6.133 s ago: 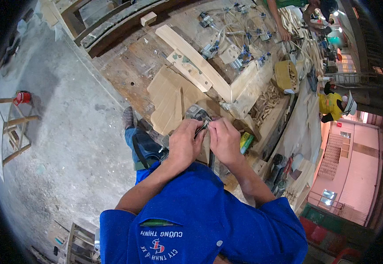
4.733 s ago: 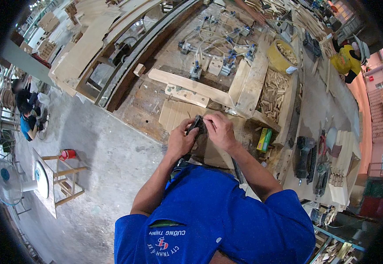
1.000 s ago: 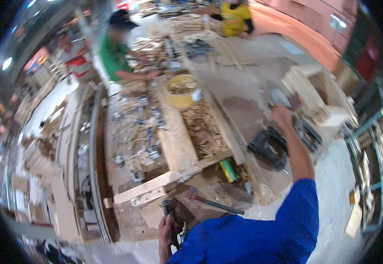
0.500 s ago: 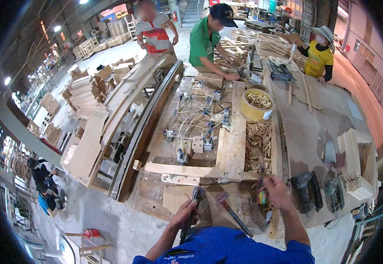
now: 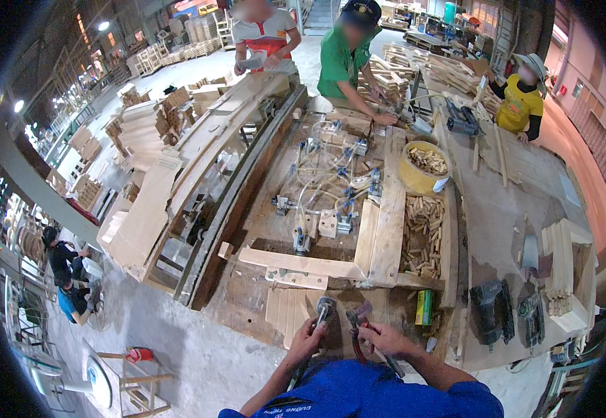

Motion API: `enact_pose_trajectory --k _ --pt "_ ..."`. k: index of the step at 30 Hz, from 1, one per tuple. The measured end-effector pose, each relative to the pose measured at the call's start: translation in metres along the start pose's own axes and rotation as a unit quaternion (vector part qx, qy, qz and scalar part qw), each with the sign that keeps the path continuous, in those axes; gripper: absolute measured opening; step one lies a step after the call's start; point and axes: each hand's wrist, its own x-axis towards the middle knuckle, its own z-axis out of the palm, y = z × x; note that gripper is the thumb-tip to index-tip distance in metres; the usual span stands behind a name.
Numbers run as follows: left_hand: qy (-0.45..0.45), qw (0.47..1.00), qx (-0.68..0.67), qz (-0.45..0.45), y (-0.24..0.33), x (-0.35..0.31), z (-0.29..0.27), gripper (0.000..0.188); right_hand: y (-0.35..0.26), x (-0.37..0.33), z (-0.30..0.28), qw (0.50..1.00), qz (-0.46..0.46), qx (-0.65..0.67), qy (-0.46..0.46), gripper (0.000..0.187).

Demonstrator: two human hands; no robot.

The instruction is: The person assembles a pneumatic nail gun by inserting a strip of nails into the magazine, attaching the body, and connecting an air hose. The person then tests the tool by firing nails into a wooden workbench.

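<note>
A person in a blue shirt stands at the near edge of a long, cluttered wooden table in a busy woodworking shop. The left hand is closed around the dark handle of a pneumatic tool, whose grey head points away from the body over a pale slatted wooden panel lying flat on the table. The right hand is curled shut on the handle of a red-handled tool, its head just beside the pneumatic tool's head; what kind of tool it is cannot be made out. The two hands sit close together, near the table's front edge.

To the right of the hands stands a small green box. Beyond it lies a heap of short wooden dowels, and further back a yellow bucket holding more. Two dark power tools rest at the right. At the far end, a person in a green shirt bends over the table.
</note>
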Motion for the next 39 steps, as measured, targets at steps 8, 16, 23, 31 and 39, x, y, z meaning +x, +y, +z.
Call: enact_pose_trajectory --k 8,16,23,31,39 --pt "-0.017 0.993 -0.020 0.114 0.012 -0.010 0.001 0.083 -0.024 0.008 -0.015 0.971 0.164 0.076 -0.156 0.042" --pt "-0.068 0.993 0.006 0.099 0.019 0.005 -0.008 0.101 -0.037 0.017 -0.017 0.987 0.093 -0.038 -0.129 0.051" --pt "-0.087 0.989 -0.052 0.109 0.013 0.021 -0.001 0.104 -0.056 0.012 -0.017 0.976 0.155 0.053 -0.144 0.041" --pt "-0.084 0.990 -0.073 0.082 0.006 0.032 0.002 0.092 -0.047 0.018 -0.013 0.968 0.154 0.121 -0.157 0.040" --pt "-0.073 0.990 -0.083 0.092 -0.007 0.034 0.005 0.082 -0.050 0.019 -0.006 0.954 0.171 0.190 -0.155 0.043"
